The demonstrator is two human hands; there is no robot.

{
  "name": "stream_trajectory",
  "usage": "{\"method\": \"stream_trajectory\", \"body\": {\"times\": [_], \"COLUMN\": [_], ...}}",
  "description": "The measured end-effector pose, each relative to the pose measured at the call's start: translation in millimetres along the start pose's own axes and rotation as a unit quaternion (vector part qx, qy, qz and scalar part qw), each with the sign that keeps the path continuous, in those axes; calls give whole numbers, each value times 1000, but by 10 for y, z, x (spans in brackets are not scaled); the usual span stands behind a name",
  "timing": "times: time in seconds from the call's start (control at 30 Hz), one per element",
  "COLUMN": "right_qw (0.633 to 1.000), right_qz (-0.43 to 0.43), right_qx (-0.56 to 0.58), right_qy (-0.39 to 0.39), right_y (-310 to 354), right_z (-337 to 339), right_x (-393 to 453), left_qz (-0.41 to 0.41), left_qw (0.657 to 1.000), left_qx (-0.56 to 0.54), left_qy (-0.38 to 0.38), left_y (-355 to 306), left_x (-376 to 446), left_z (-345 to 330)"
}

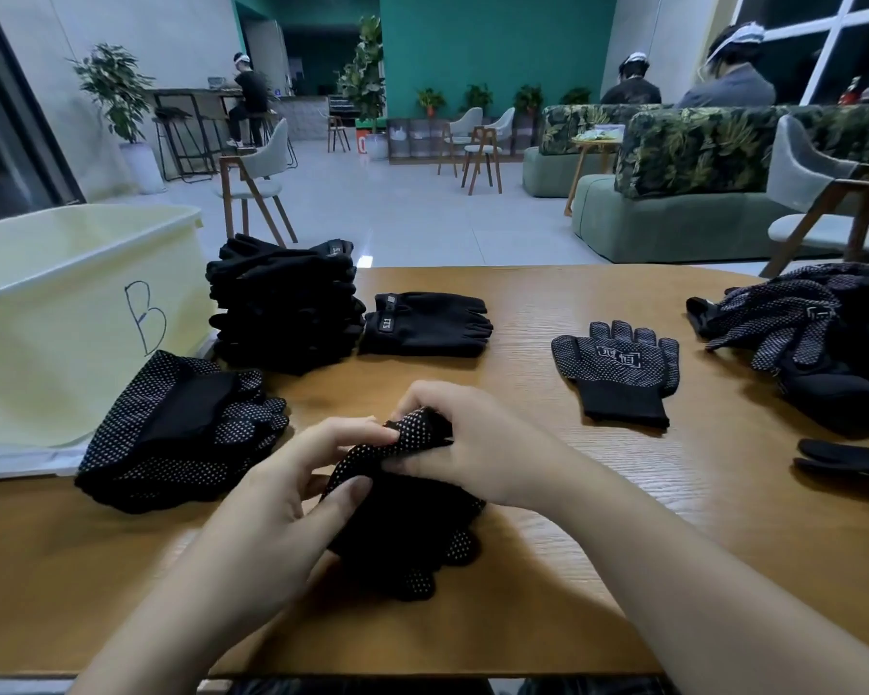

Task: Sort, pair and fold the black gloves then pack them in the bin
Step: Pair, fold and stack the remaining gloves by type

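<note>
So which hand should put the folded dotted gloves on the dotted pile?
Probably the left hand. The dotted pile lies on its side of the table, while the right hand would have to cross over the dotted gloves both hands hold.

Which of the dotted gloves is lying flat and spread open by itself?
The single dotted glove right of centre, fingers splayed, logo up; the others are stacked, heaped or held.

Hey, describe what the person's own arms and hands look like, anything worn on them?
Both hands are bare: the left hand and right hand show no gloves, rings, watch or bracelets. Both forearms are uncovered down to the frame's bottom edge, with no sleeve in view. Fingernails look short and unpainted.
</note>
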State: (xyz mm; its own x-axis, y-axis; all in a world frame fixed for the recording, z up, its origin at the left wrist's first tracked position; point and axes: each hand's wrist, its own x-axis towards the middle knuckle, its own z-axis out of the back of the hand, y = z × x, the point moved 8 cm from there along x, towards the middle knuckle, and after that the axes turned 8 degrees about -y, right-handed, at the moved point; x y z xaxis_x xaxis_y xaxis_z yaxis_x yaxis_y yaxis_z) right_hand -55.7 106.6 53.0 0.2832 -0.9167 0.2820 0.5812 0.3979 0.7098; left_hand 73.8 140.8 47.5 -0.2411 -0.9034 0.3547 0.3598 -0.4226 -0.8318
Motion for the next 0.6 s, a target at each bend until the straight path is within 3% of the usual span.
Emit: {"method": "stream_trajectory", "body": {"times": [0.13,0.33,0.6], "right_qw": [999,993,982], "right_qz": [-4,29,28], "right_qx": [39,78,130], "right_qy": [-27,-84,-131], "right_y": [47,324,682], "right_z": [-25,-87,-424], "right_x": [65,288,867], "left_qz": [-72,-77,32], "left_qw": [995,986,972], "left_qx": [54,90,17], "left_qy": [-32,-117,-234], "left_y": [-105,-41,338], "left_x": [-6,54,153], "left_z": [102,446,1101]}}
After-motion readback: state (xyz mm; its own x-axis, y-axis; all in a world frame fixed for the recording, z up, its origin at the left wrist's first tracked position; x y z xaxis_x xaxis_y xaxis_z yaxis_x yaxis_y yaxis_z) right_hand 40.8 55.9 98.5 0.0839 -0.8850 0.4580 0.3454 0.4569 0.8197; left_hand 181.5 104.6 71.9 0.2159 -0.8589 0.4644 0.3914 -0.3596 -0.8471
